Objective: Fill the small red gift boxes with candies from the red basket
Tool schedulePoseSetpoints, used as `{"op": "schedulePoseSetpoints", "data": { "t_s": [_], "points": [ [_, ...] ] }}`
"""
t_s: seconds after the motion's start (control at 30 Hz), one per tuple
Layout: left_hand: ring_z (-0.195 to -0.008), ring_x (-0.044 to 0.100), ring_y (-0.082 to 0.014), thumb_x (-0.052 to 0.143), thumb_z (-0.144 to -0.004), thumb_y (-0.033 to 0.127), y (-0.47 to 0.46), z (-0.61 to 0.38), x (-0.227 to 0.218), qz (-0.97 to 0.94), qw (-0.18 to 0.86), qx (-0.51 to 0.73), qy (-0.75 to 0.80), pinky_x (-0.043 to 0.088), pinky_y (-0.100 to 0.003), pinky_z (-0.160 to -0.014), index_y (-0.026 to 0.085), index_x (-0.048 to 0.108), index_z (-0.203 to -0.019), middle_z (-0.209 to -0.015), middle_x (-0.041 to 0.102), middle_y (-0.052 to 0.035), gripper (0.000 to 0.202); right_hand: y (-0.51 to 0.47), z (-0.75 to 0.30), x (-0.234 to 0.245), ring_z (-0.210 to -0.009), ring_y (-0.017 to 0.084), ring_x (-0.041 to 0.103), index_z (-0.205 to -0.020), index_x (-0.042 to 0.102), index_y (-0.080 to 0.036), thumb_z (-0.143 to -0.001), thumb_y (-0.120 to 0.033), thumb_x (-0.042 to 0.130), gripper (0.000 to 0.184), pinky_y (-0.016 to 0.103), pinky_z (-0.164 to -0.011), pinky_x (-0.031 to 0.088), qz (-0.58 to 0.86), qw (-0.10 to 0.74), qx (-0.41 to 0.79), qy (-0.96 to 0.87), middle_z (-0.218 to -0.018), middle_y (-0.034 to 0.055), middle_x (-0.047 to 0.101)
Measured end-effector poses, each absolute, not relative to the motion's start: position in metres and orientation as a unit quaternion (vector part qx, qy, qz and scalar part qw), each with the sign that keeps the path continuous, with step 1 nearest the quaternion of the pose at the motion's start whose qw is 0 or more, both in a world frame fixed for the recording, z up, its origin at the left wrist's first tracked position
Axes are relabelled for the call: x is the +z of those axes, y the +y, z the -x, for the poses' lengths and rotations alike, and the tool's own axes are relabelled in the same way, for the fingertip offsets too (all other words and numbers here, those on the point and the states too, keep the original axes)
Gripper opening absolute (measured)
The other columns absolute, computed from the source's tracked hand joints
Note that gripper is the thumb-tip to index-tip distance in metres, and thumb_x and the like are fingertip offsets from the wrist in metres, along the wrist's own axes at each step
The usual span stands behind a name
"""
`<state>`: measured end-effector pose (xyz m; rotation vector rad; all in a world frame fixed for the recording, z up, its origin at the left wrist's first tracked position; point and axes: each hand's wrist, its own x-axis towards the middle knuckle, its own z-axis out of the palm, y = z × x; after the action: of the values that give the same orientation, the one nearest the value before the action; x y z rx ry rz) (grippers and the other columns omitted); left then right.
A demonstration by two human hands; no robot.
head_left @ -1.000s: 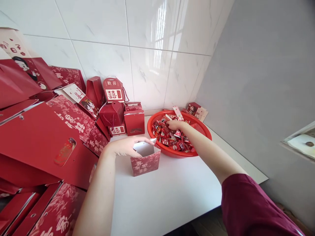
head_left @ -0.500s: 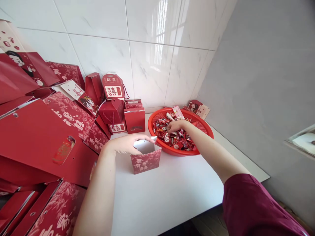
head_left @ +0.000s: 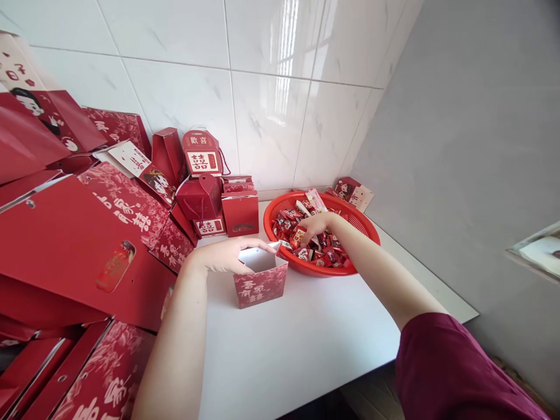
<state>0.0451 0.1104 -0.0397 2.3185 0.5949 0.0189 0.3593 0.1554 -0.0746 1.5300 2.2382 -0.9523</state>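
Note:
A red paper gift box (head_left: 261,287) with white lettering stands upright on the white table, its top open and its pale inside showing. My left hand (head_left: 227,255) grips this box at the rim, fingers along the far edge and thumb at the near side. Inside the red plastic basket (head_left: 371,233) lie many wrapped candies (head_left: 321,256), mostly red. My right hand (head_left: 315,224) is down among them, fingers bent around a red and yellow wrapped candy (head_left: 298,237). Some of its fingertips are hidden.
Flattened and folded red boxes (head_left: 65,251) are heaped at the left. Behind my left hand stand several made-up gift boxes (head_left: 202,154). More printed packaging (head_left: 356,194) lies behind the basket, by the tiled wall. The white table (head_left: 280,350) ends at a front edge.
My right hand has shifted slightly within the basket, and a red and yellow candy now shows at its fingers. My left hand stays on the gift box.

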Motion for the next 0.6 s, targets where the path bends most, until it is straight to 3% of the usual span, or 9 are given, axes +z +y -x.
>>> {"op": "schedulePoseSetpoints", "data": {
  "t_s": [0.17, 0.33, 0.43, 0.5, 0.6],
  "points": [
    [-0.125, 0.053, -0.0249, 0.066, -0.070, 0.023, 0.107, -0.044, -0.038, -0.898, 0.369, 0.016, 0.239, 0.041, -0.029, -0.101, 0.034, 0.057, -0.129, -0.144, 0.051, 0.0021, 0.061, 0.139, -0.359, -0.052, -0.102, 0.029, 0.061, -0.099, 0.068, -0.016, -0.070, -0.058, 0.070, 0.051, 0.030, -0.085, 0.044, -0.559, 0.078, -0.274, 0.779, -0.106, 0.0071, 0.069],
    [-0.129, 0.050, -0.0252, 0.070, -0.071, 0.029, 0.104, -0.044, -0.036, -0.891, 0.386, 0.029, 0.237, 0.041, -0.030, -0.102, 0.034, 0.059, -0.126, -0.141, 0.054, 0.0015, 0.057, 0.098, -0.343, -0.036, -0.092, 0.028, 0.062, -0.080, 0.062, -0.019, -0.079, -0.046, 0.063, 0.027, 0.032, -0.079, 0.042, -0.615, -0.008, -0.185, 0.767, -0.090, 0.0088, 0.066],
    [-0.118, 0.058, -0.0229, 0.068, -0.074, 0.031, 0.102, -0.046, -0.034, -0.890, 0.370, 0.033, 0.265, 0.044, -0.029, -0.096, 0.031, 0.065, -0.116, -0.131, 0.061, 0.0017, 0.042, 0.064, -0.326, -0.024, -0.075, 0.022, 0.059, -0.073, 0.057, -0.021, -0.081, -0.044, 0.061, 0.025, 0.030, -0.068, 0.041, -0.620, -0.129, -0.147, 0.760, -0.073, 0.0032, 0.059],
    [-0.108, 0.062, -0.0222, 0.066, -0.078, 0.038, 0.100, -0.047, -0.033, -0.883, 0.364, 0.058, 0.292, 0.046, -0.029, -0.091, 0.024, 0.070, -0.098, -0.122, 0.065, -0.0012, 0.025, 0.045, -0.314, -0.017, -0.066, 0.018, 0.054, -0.074, 0.058, -0.021, -0.081, -0.047, 0.062, 0.027, 0.028, -0.061, 0.039, -0.572, -0.196, -0.181, 0.776, -0.066, -0.0001, 0.055],
    [-0.113, 0.059, -0.0230, 0.066, -0.079, 0.044, 0.093, -0.048, -0.029, -0.869, 0.374, 0.138, 0.292, 0.044, -0.032, -0.097, 0.019, 0.068, -0.087, -0.122, 0.064, -0.0055, 0.027, 0.028, -0.297, -0.012, -0.060, 0.014, 0.050, -0.078, 0.060, -0.021, -0.082, -0.051, 0.062, 0.030, 0.027, -0.055, 0.037, -0.492, -0.280, -0.256, 0.783, -0.064, -0.0021, 0.053]
  ]
}}
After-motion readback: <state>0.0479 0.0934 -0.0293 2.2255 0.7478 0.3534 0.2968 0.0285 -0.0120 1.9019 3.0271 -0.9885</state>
